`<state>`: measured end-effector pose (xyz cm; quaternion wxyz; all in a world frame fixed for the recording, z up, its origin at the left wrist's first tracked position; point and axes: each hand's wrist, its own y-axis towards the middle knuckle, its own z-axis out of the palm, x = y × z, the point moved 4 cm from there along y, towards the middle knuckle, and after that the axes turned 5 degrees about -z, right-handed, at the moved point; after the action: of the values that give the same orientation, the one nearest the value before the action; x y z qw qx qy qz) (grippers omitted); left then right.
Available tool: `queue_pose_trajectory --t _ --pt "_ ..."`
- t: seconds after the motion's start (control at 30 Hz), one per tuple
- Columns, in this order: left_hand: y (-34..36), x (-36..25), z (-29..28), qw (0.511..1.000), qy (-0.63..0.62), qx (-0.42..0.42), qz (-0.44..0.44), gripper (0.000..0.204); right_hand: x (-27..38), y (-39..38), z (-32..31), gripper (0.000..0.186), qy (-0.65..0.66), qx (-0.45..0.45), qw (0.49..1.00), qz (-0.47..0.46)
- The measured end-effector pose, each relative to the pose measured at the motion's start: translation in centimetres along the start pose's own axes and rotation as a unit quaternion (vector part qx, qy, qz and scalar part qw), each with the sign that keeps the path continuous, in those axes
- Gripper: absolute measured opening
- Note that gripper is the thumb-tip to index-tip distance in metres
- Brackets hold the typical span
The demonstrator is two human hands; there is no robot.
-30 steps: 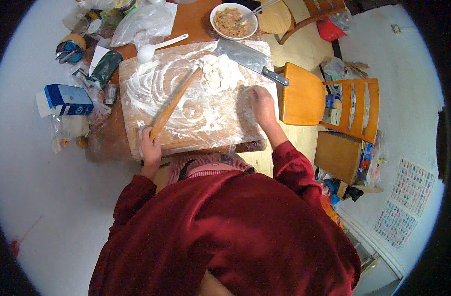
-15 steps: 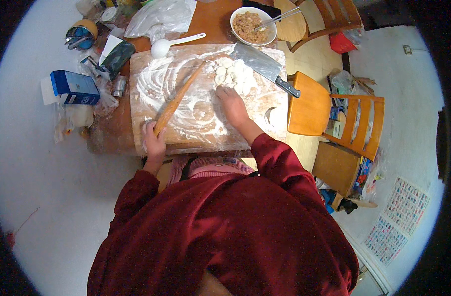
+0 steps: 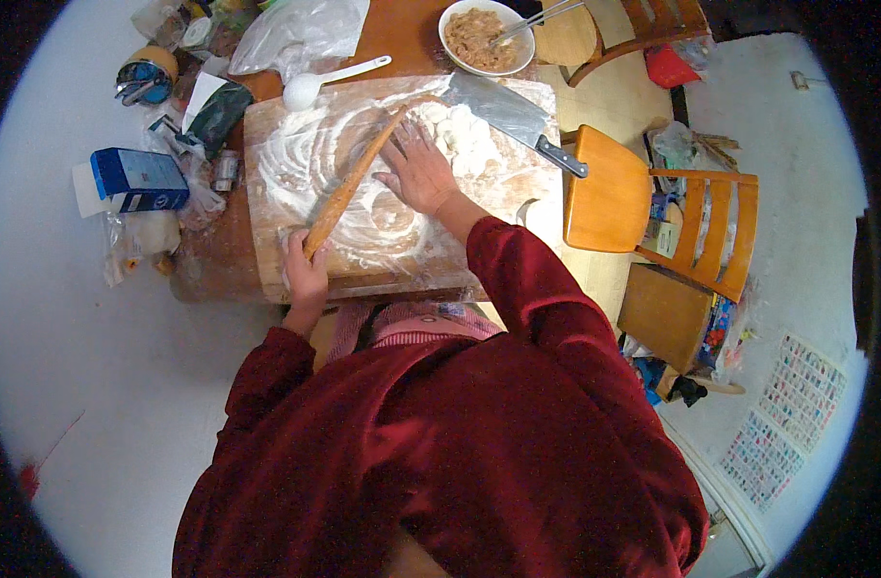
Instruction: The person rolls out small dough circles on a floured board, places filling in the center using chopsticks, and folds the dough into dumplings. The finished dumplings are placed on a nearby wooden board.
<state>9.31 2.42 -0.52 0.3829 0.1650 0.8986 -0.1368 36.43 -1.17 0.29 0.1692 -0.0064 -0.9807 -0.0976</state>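
Note:
A wooden rolling pin (image 3: 349,188) lies slantwise across the floured wooden board (image 3: 267,183). My left hand (image 3: 307,276) is closed about its near end. Palm down, my right hand (image 3: 421,175) rests on the board just right of the pin, its fingers spread and pointing away from me. Whether anything lies beneath that palm is hidden. Several small pale dough pieces (image 3: 465,135) sit in flour beyond and to the right of this hand. A cleaver (image 3: 503,111) with a black handle lies at the board's far right.
Behind the board stands a white bowl of minced filling (image 3: 479,40) with metal chopsticks in it. A white ladle (image 3: 310,89) lies at the far edge. At left are a blue box (image 3: 142,180) and a small can (image 3: 227,170). A wooden chair (image 3: 609,188) stands at right.
My right hand has moved left and away from me, from beside the dough pieces to beside the pin, and its fingers have spread flat. My left hand stays at the pin's near end.

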Motion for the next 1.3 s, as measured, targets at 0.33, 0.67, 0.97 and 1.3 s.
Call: queue_pose_trajectory --t 0.33,0.67,0.97,1.3 --pt "-0.3 0.5 -1.5 0.999 0.029 -0.037 0.019 0.032 -0.1 -0.5 -1.4 0.052 0.038 -0.047 0.997 0.047" --pt "0.4 1.8 0.0 1.0 0.024 -0.015 -0.01 0.037 0.4 -5.8 -1.4 0.025 0.088 0.025 0.993 0.08" --pt "0.3 0.6 0.2 0.999 0.019 -0.017 0.024 0.031 2.2 -5.1 -0.9 0.016 0.257 0.01 0.95 0.179" --pt "3.1 0.6 2.5 0.996 0.074 -0.001 0.046 0.03 -2.3 -12.0 -6.3 0.028 0.099 -0.131 0.966 0.197"
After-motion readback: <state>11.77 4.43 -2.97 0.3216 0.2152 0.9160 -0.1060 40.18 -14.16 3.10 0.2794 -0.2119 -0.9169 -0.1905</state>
